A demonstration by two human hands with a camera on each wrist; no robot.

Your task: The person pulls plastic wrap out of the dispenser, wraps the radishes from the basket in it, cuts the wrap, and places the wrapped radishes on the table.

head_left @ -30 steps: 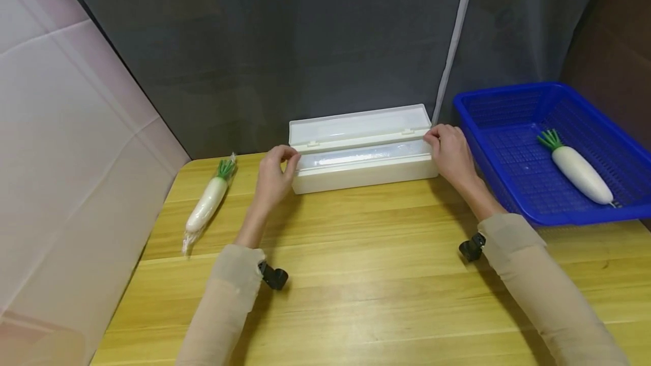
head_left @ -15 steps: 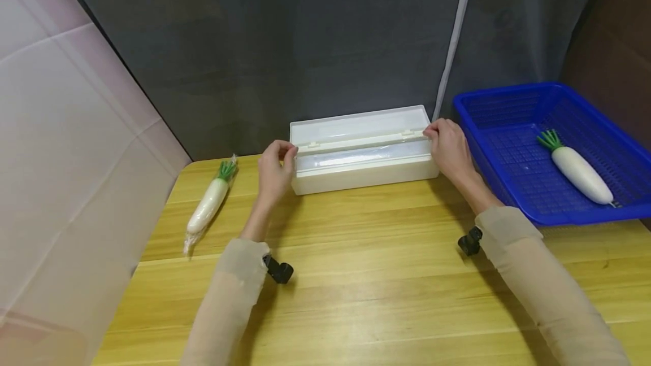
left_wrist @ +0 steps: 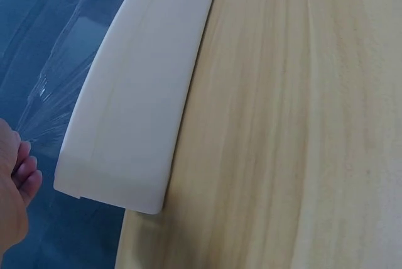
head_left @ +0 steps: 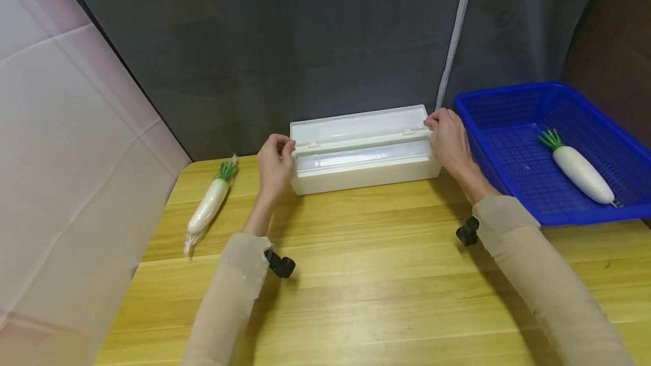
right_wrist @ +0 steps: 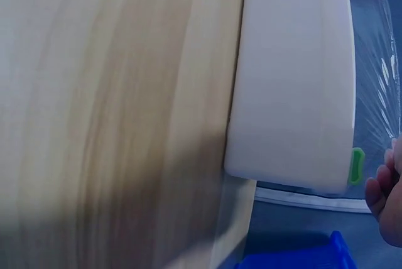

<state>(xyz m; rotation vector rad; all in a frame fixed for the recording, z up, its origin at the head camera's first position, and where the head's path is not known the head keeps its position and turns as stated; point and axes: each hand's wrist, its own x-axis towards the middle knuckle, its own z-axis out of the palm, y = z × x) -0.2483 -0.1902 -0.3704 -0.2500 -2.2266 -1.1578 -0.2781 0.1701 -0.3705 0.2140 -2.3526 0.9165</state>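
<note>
A long white cling film dispenser box (head_left: 366, 177) stands at the back of the table with its lid (head_left: 356, 122) raised. At the box's left end my left hand (head_left: 274, 165) pinches a corner of the clear cling film (left_wrist: 66, 71). My right hand (head_left: 450, 141) pinches the other corner at the right end. Both wrist views show the film creased and pulled taut towards the fingers, above the box. A small green tab (right_wrist: 357, 166) sticks out near the box's right end. Part of the right hand lies outside its wrist view.
On the left of the wooden table (head_left: 346, 275) lies a white radish (head_left: 208, 206) wrapped in film. A blue plastic basket (head_left: 513, 199) at the right holds an unwrapped radish (head_left: 583, 174). A dark grey curtain (head_left: 254, 55) hangs right behind the box.
Both hands have risen slightly towards the back, from the box's opening to the level of the lid, still pinching the film. The box and radishes stay in place.
</note>
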